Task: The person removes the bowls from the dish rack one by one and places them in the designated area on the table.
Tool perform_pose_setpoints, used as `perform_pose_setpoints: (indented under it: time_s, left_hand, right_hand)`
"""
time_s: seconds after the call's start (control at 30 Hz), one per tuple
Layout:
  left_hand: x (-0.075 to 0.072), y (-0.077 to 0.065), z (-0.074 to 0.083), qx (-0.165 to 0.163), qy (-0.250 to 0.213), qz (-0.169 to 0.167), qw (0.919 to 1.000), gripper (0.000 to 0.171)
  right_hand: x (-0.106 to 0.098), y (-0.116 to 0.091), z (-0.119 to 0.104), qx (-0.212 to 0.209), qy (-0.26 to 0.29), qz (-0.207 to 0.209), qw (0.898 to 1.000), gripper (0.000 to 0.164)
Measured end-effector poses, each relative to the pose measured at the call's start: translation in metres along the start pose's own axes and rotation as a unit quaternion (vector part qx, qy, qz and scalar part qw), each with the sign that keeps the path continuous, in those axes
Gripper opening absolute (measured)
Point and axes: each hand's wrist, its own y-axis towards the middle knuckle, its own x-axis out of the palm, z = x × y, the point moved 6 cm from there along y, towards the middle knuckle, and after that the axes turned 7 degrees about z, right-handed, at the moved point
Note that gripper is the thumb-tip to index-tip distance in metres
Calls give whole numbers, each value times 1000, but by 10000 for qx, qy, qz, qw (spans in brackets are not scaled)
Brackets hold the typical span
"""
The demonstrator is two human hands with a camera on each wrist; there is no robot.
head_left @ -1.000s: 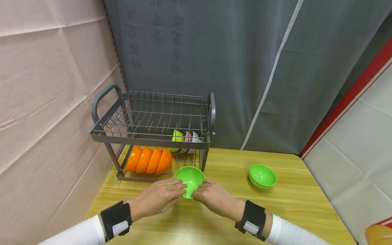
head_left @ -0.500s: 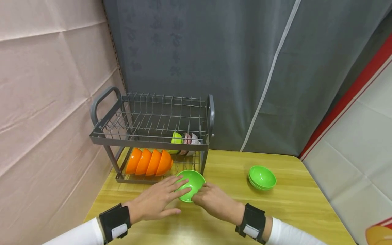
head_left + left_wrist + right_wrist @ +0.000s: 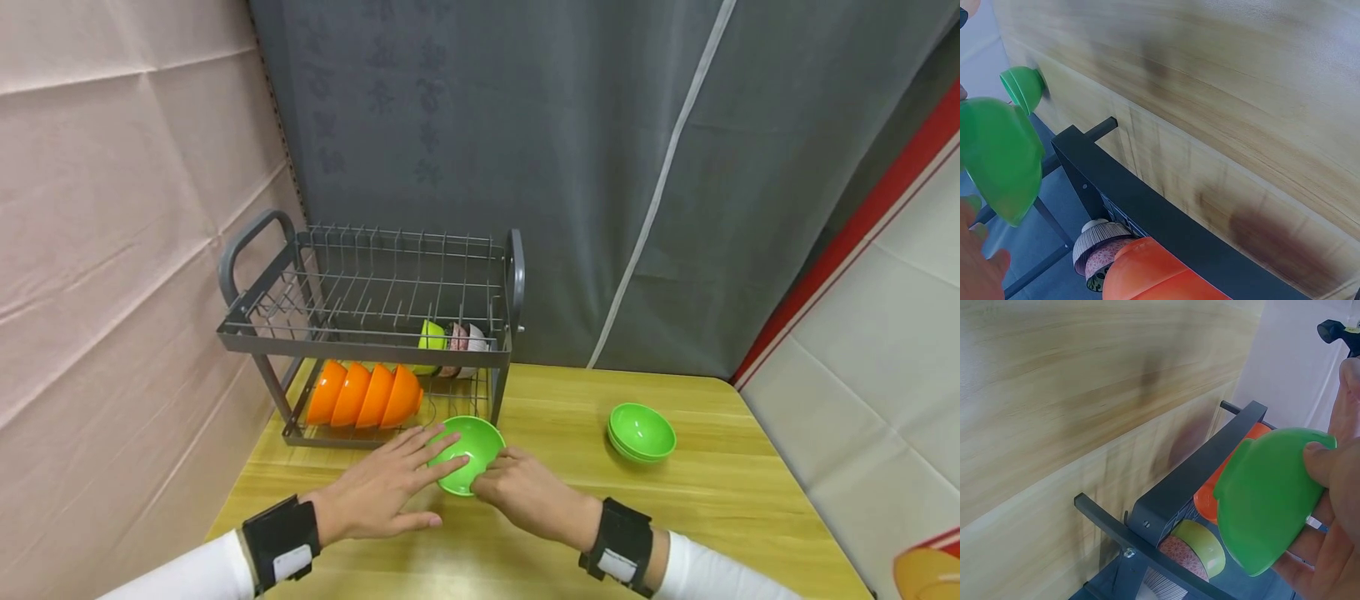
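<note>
A green bowl [image 3: 480,450] is held above the wooden table, in front of the rack's right end. My right hand [image 3: 528,493] grips it at the right side of its rim. In the right wrist view, the thumb lies along the outer wall of the green bowl [image 3: 1266,497]. My left hand [image 3: 386,487] is spread with straight fingers, its fingertips overlapping the bowl's left side in the head view. The left wrist view has the left fingers [image 3: 982,262] beside the green bowl [image 3: 1000,153].
A two-tier dark dish rack [image 3: 367,343] stands behind my hands. Its lower tier bears several tilted orange bowls [image 3: 363,396], with a lime bowl [image 3: 432,335] and patterned bowls [image 3: 459,338] behind. Stacked green bowls [image 3: 641,433] sit on the right of the table [image 3: 720,500].
My left fingers have straightened and spread, letting go of the bowl's left side. My right hand keeps its grip, and the bowl has shifted slightly lower in view.
</note>
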Motion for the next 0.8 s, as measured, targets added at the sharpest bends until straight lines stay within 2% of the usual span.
perform_pose_setpoints:
  time_s: [0.23, 0.47, 0.8]
  left_hand:
    - [1, 2, 1, 78, 95, 67, 9999, 73]
    - [4, 5, 1, 44, 58, -18, 10000, 73]
    - [2, 7, 1, 49, 42, 103, 9999, 70]
  right_hand:
    - [-1, -6, 2, 18, 23, 128, 9999, 16]
    - [-3, -9, 3, 47, 22, 273, 9996, 19]
    - [-5, -20, 7, 145, -108, 394, 9991, 26]
